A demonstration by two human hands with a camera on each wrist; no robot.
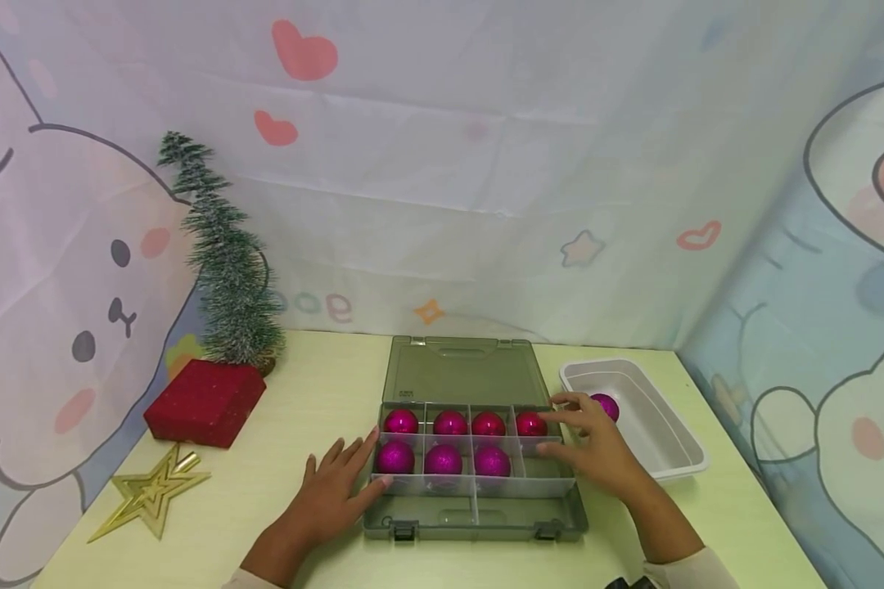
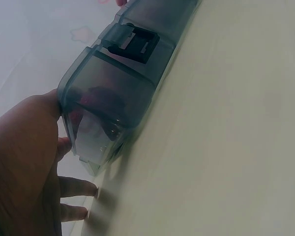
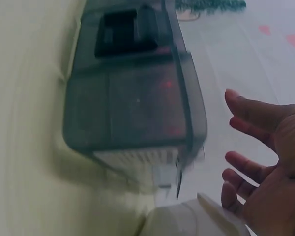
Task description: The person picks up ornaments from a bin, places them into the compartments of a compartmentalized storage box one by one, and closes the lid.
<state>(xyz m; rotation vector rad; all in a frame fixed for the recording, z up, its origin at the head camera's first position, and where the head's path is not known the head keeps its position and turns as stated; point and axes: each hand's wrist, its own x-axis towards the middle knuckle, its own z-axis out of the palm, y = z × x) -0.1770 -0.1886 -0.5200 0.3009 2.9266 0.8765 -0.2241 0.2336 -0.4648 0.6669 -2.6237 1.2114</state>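
Observation:
A translucent grey-green divided box (image 1: 420, 514) lies on the table with its lid (image 1: 466, 372) folded back. Shiny magenta-red balls (image 1: 489, 424) sit in the back row of compartments. Three glittery magenta balls (image 1: 443, 460) fill the left part of the middle row. My left hand (image 1: 331, 491) rests along the box's left side, fingers extended and thumb at the rim. Above the box's right edge is my right hand (image 1: 595, 442), thumb and fingers spread apart with nothing between them. Its fingers stand off from the box wall (image 3: 132, 108) in the right wrist view.
A white tray (image 1: 688, 458) to the right holds one magenta ball (image 1: 606, 406), partly hidden by the right hand. At left stand a small artificial tree (image 1: 232, 278) and a red box (image 1: 205, 402), with a gold star topper (image 1: 150, 493) in front. A printed curtain (image 1: 442, 188) hangs behind.

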